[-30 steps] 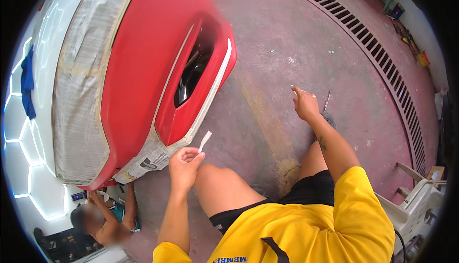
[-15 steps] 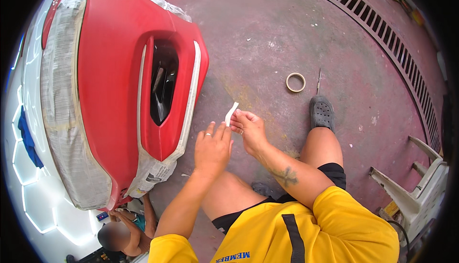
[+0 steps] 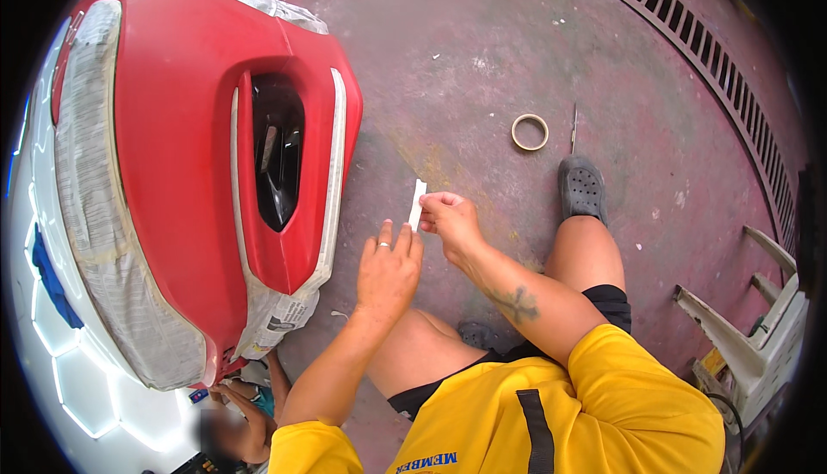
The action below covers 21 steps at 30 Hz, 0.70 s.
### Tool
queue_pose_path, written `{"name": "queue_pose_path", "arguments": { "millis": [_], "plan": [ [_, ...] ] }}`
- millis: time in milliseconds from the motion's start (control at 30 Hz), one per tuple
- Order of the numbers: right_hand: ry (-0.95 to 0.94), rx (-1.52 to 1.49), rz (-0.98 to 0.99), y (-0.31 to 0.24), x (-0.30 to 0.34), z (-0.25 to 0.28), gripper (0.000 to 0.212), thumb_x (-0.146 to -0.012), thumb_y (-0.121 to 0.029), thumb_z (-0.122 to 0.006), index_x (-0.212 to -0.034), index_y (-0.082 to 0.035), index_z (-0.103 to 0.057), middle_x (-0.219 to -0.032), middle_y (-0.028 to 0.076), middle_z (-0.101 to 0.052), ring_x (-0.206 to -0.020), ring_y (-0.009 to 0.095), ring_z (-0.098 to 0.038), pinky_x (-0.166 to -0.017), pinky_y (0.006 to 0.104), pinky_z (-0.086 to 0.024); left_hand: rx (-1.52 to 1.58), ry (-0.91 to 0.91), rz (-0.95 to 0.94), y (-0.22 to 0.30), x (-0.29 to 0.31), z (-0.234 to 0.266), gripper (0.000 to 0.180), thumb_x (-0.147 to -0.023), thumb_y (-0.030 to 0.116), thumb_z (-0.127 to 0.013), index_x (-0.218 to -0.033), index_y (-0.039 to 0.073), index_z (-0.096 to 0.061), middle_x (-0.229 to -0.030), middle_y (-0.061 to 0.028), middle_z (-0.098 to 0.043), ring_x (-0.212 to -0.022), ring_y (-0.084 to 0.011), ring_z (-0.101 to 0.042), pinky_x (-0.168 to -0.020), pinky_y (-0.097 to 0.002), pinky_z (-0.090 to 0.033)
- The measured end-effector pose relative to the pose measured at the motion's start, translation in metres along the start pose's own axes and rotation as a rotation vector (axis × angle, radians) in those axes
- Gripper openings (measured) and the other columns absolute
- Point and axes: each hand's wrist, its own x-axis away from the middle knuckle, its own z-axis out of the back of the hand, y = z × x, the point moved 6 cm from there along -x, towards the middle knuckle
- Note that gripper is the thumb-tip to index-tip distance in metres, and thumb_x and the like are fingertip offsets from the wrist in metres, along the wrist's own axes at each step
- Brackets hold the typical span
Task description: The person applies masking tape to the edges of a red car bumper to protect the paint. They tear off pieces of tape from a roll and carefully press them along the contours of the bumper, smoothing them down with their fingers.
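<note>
A short white strip of what looks like masking tape stands up between my two hands. With thumb and fingertips, my right hand pinches it along its right side. The fingertips of my left hand, which wears a ring, meet its lower end; the thumb is largely hidden. To the left of both hands is a red car bumper with a black vent opening. Pale tape runs along the raised edges beside the vent, and newspaper masking covers neighbouring panels.
On the floor lie a tape roll and a thin metal tool, close to my grey clog. A white plastic chair is at right, with a floor grate beyond. Another person crouches at lower left, behind the bumper.
The strip, curved before, now looks straighter between my fingers. My right hand has shifted slightly right. The view has turned a little, so the bumper sits further left.
</note>
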Motion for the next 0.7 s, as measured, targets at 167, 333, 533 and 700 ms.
{"name": "queue_pose_path", "arguments": {
  "millis": [167, 333, 533, 700],
  "plan": [
    [0.13, -0.139, 0.01, -0.001, -0.043, 0.018, 0.012, -0.1, -0.013, -0.071, -0.104, -0.002, -0.072, -0.091, 0.007, -0.074, -0.079, 0.016, -0.072, -0.067, 0.0289, -0.055, 0.066, -0.063, 0.032, -0.003, 0.012, 0.025, 0.058, -0.085, 0.03, -0.084, -0.136, 0.005, -0.071, -0.155, -0.0167, -0.059, -0.14, -0.041, -0.057, -0.106, -0.0509, -0.049],
    [0.136, -0.068, 0.125, -0.035, -0.097, 0.042, 0.011, -0.101, -0.017, -0.072, -0.104, -0.006, -0.071, -0.094, 0.004, -0.074, -0.083, 0.015, -0.071, -0.068, 0.0286, -0.054, -0.332, 0.453, 0.166, -0.164, 0.022, 0.165, 0.05, -0.093, 0.019, -0.08, -0.14, 0.009, -0.07, -0.152, -0.0163, -0.061, -0.146, -0.0414, -0.051, -0.119, -0.0525, -0.043],
    [0.096, 0.183, 0.229, 0.075, -0.145, -0.015, 0.021, -0.097, -0.025, -0.075, -0.096, -0.005, -0.075, -0.079, 0.008, -0.077, -0.071, 0.018, -0.073, -0.067, 0.036, -0.056, -0.864, 0.309, 0.095, -0.335, 0.043, 0.201, 0.058, -0.11, 0.051, -0.054, -0.16, 0.021, -0.054, -0.169, -0.0161, -0.043, -0.155, -0.0395, -0.04, -0.125, -0.0545, -0.032],
    [0.047, 0.227, 0.181, 0.098, -0.128, -0.039, 0.019, -0.098, -0.027, -0.073, -0.096, -0.008, -0.073, -0.083, 0.012, -0.078, -0.076, 0.031, -0.075, -0.07, 0.0441, -0.056, -0.754, 0.252, 0.069, -0.343, 0.041, 0.198, 0.07, -0.11, 0.06, -0.047, -0.161, 0.012, -0.051, -0.17, -0.0245, -0.038, -0.154, -0.0441, -0.039, -0.126, -0.0565, -0.028]
  ]
}}
